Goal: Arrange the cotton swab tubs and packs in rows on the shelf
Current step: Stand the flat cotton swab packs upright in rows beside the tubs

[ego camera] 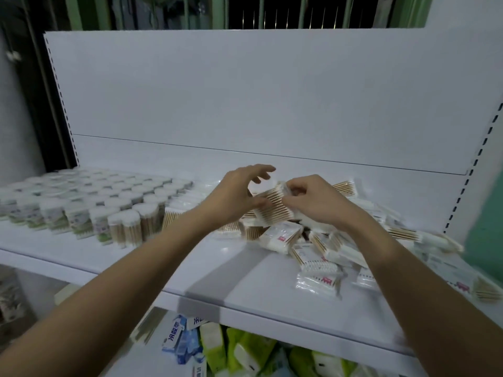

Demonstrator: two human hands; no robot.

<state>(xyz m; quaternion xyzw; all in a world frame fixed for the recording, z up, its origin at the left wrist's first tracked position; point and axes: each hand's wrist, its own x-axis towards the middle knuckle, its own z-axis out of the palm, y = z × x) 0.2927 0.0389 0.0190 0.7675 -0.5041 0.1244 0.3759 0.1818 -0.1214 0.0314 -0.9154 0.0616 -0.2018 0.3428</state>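
Nearest the camera, below the grip, a lower shelf held green and blue tissue packs. Just under the grip and spreading to its right lay the loose heap of swab packs, jumbled at all angles on the white shelf.

At the grip itself, the right hand pinched one end of a swab pack, fingers curled round its far edge. The left hand steadied the other end with thumb and lower fingers, while its upper fingers arched loosely above the pack.

To do this step well, I judged, the pack should be squared between both hands so its sticks run one way, then carried left of the grip and set flush against the packs already stacked there, keeping the row line straight. The film wrap looked slippery, so a firm hold at both ends would help.

Well to the left of the grip stood the swab tubs, upright in tidy rows. Beyond the grip rose the plain white back panel, with slotted uprights at either side, and above it green bars against darkness.
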